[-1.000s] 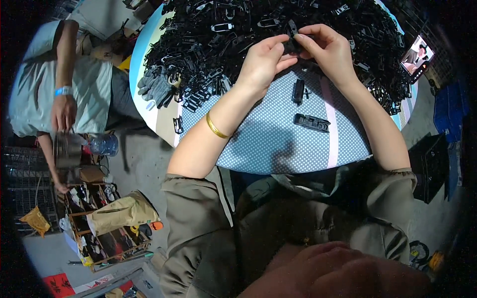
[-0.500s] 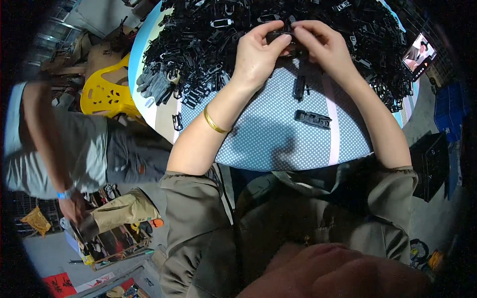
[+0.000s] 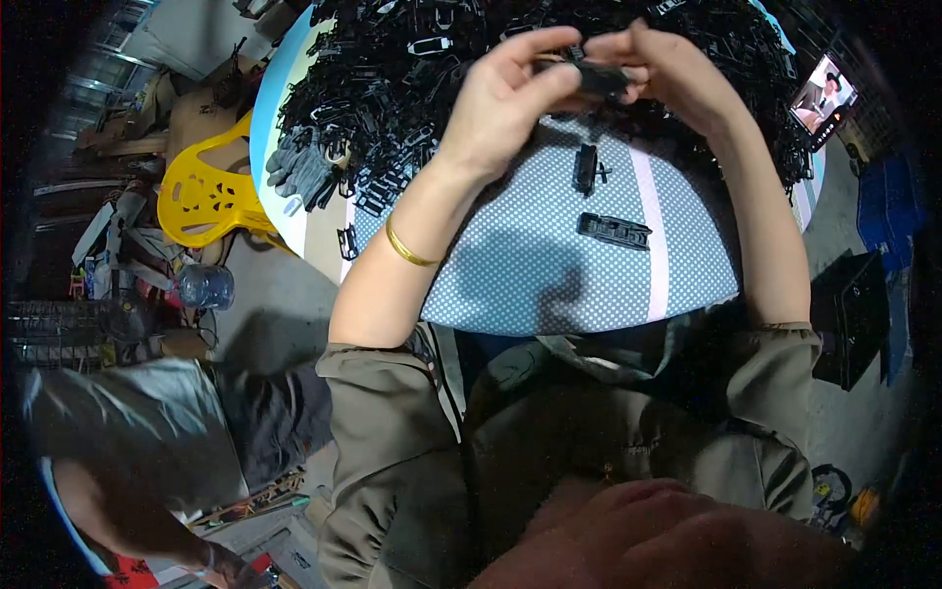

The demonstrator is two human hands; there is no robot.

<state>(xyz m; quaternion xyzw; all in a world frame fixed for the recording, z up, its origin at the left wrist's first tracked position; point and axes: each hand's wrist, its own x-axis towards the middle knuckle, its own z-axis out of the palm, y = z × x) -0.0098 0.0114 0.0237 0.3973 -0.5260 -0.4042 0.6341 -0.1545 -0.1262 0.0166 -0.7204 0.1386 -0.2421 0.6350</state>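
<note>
Black part [image 3: 604, 80] between both hands' fingers [image 3: 551, 88]

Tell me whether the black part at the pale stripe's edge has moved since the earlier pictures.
No: the black part sits the same against the pale stripe.

1 head-worn fisheye looks down on the table [image 3: 618, 285].
</note>
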